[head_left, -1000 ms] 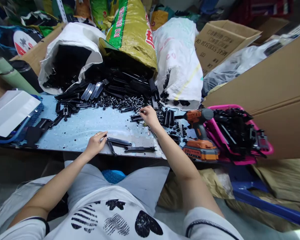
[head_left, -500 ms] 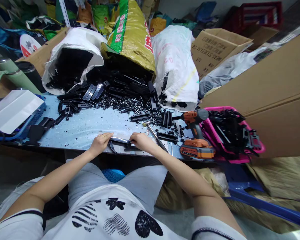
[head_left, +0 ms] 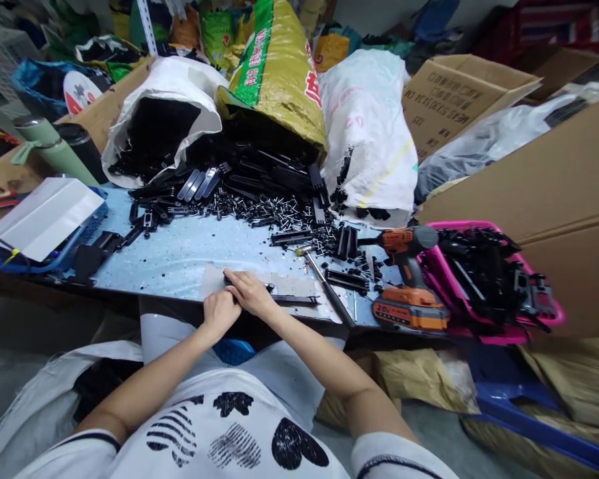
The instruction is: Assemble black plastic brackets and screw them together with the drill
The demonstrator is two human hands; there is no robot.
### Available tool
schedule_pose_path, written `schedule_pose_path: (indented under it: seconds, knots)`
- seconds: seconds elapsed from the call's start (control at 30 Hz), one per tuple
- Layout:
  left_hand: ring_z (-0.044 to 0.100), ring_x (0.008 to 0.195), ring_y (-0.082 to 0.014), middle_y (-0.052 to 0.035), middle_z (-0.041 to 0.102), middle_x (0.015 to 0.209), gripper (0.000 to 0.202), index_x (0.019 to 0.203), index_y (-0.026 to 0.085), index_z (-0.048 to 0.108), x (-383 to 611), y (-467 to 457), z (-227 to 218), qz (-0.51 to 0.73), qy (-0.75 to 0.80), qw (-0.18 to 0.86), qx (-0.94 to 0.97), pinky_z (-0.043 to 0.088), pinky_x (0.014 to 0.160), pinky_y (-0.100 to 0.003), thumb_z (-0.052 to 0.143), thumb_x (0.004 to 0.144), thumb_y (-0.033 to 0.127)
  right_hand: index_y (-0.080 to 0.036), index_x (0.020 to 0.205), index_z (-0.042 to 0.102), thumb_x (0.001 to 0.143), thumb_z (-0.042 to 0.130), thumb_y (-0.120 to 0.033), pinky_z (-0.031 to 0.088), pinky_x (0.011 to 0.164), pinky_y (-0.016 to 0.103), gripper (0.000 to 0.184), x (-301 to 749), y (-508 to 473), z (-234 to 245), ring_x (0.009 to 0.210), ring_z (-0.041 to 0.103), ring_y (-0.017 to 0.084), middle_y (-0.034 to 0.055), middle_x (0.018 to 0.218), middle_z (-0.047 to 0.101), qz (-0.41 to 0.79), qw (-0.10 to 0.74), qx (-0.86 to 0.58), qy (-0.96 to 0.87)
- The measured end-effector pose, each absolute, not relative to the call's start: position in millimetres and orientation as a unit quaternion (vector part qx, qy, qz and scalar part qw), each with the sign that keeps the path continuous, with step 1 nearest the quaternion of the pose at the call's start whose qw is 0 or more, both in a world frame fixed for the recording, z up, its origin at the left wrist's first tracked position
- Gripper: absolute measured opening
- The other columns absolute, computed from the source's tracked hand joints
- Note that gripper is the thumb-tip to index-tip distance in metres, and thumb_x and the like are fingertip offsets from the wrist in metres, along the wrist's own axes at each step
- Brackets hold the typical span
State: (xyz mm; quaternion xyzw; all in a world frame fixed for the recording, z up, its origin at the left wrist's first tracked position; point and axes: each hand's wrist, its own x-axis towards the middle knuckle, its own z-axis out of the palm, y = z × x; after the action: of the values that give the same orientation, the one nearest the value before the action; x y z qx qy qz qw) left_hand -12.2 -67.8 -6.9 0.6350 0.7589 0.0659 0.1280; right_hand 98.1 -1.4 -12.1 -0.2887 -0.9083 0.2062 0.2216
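At the table's front edge my two hands are together. My left hand [head_left: 220, 313] is closed, its fingers curled against a black plastic part [head_left: 227, 279] that is mostly hidden. Over the same part, my right hand [head_left: 251, 293] is closed too, its fingertips pressing at the far end beside the left hand. Just right of my hands a long black strip [head_left: 297, 300] lies on a pale worn board [head_left: 292, 286]. A hammer [head_left: 333, 293] with a dark handle rests farther right, its head toward the loose screws [head_left: 279, 213].
An orange cordless drill [head_left: 404, 266] and a pink basket [head_left: 559, 313] of black parts stand at the right. Open sacks, including a white sack [head_left: 364, 133], line the back. A blue tray [head_left: 87, 226] sits at the left, near a green bottle [head_left: 64, 153].
My hands were apart on a long, shiny black part. The right hand has moved left to meet the left hand, and the part is now mostly covered. The view has shifted slightly.
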Motion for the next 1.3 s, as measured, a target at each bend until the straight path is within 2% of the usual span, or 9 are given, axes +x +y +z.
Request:
schedule_pose_path:
  seconds: [0.2,0.33,0.57,0.67,0.77,0.9,1.07,1.2,1.3]
  knots:
    - [0.065,0.076,-0.0284,-0.015,0.067,0.078,0.04,0.083,0.015,0.07,-17,-66,-10,0.079,0.76,0.132,0.631,0.046,0.067,-0.035,0.042,0.084,0.043,-0.012,0.134,0.046,0.097,0.032,-0.037,0.039,0.099,0.037,0.047,107,-3,-18,0.114,0.045,0.021,0.0128,0.13,0.047,0.199,0.201,-0.315,-0.906]
    - [0.065,0.081,-0.0267,-0.0144,0.067,0.081,0.037,0.085,0.012,0.069,-14,-65,-8,0.067,0.77,0.135,0.62,0.046,0.071,-0.033,0.038,0.085,0.033,-0.013,0.133,0.048,0.097,0.031,-0.034,0.042,0.094,0.036,0.045,107,-3,-19,0.104,0.048,0.021,0.0106,0.126,0.051,0.178,0.197,-0.319,-0.91]
    - [0.063,0.083,-0.0256,-0.0142,0.066,0.085,0.035,0.09,0.012,0.068,-17,-69,-3,0.041,0.75,0.138,0.646,0.045,0.075,-0.033,0.041,0.086,0.034,-0.015,0.131,0.051,0.096,0.033,-0.035,0.045,0.089,0.038,0.043,103,-6,-16,0.101,0.05,0.022,0.0112,0.121,0.054,0.151,0.198,-0.323,-0.913]
    - [0.061,0.083,-0.0256,-0.0134,0.065,0.084,0.032,0.09,0.011,0.065,-23,-71,3,0.062,0.727,0.123,0.672,0.044,0.073,-0.034,0.042,0.086,0.033,-0.016,0.129,0.051,0.096,0.037,-0.034,0.042,0.097,0.04,0.041,121,-14,-11,0.114,0.047,0.022,0.0113,0.13,0.048,0.144,0.237,-0.29,-0.916]
    - [0.054,0.1,-0.0275,-0.0153,0.061,0.1,0.037,0.099,0.011,0.061,-25,-60,7,0.131,0.617,0.067,0.773,0.041,0.084,-0.038,0.044,0.088,0.041,-0.017,0.133,0.047,0.092,0.045,-0.032,0.038,0.103,0.042,0.043,159,-22,-13,0.125,0.04,0.023,0.0128,0.137,0.042,0.113,0.304,-0.285,-0.902]
    - [0.05,0.101,-0.0268,-0.0142,0.056,0.106,0.055,0.114,0.01,0.053,-15,-34,-2,0.134,0.452,0.079,0.878,0.038,0.087,-0.039,0.061,0.078,0.05,-0.016,0.137,0.041,0.09,0.05,-0.031,0.047,0.092,0.037,0.05,205,-23,-28,0.116,0.05,0.023,0.0149,0.129,0.049,0.094,0.289,-0.317,-0.898]
    - [0.05,0.096,-0.024,-0.0093,0.057,0.098,0.04,0.11,0.013,0.053,-3,-24,-18,0.144,0.476,0.095,0.862,0.039,0.081,-0.035,0.062,0.079,0.037,-0.017,0.135,0.042,0.089,0.052,-0.031,0.05,0.08,0.032,0.048,218,-13,-47,0.104,0.057,0.021,0.0129,0.119,0.056,0.071,0.285,-0.293,-0.91]
    - [0.05,0.096,-0.0251,-0.0108,0.056,0.101,0.042,0.108,0.012,0.053,-2,-28,-19,0.16,0.476,0.079,0.861,0.038,0.082,-0.037,0.059,0.079,0.042,-0.015,0.138,0.035,0.088,0.055,-0.033,0.049,0.079,0.031,0.057,220,-1,-48,0.099,0.058,0.02,0.0131,0.114,0.059,0.057,0.291,-0.267,-0.917]
    - [0.049,0.096,-0.0247,-0.011,0.056,0.102,0.05,0.109,0.012,0.054,-3,-27,-15,0.165,0.47,0.086,0.863,0.038,0.085,-0.036,0.059,0.077,0.05,-0.012,0.135,0.039,0.089,0.052,-0.037,0.047,0.077,0.03,0.054,225,15,-41,0.093,0.058,0.019,0.0122,0.107,0.061,0.045,0.243,-0.21,-0.946]
